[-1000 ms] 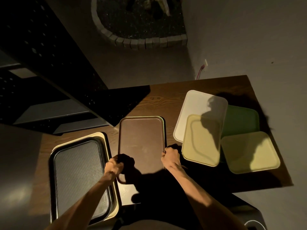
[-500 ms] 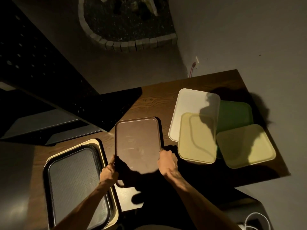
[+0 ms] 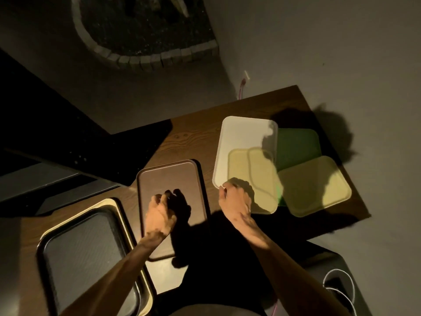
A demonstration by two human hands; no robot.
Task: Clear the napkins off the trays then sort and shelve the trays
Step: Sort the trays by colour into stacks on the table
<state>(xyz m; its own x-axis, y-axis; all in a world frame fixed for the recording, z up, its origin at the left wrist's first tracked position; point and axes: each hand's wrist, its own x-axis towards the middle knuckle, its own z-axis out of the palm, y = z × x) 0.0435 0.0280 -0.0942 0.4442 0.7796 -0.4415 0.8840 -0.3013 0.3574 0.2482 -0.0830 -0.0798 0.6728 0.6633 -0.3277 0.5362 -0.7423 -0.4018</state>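
Observation:
A brown tray (image 3: 173, 179) lies flat in the middle of the wooden table (image 3: 193, 133). My left hand (image 3: 160, 215) hovers over its near half, fingers loosely apart and holding nothing. My right hand (image 3: 235, 201) is curled on the near left corner of a pale yellow tray (image 3: 252, 179), which looks blurred. That tray rests on a white tray (image 3: 241, 137). Beside them a second yellow tray (image 3: 314, 185) overlaps a green tray (image 3: 296, 147). At the left a black tray (image 3: 84, 258) sits inside a cream tray (image 3: 75, 221). No napkins show.
A dark shelf unit (image 3: 57, 133) stands at the left, beside the table's far left corner. A stone-edged planter (image 3: 148, 58) lies on the floor beyond. A dark box with a white cable (image 3: 337, 290) sits at the lower right.
Both hands have let go of the brown tray, which now lies on the table. My left hand is above it. My right hand moved right to the pale yellow tray's corner.

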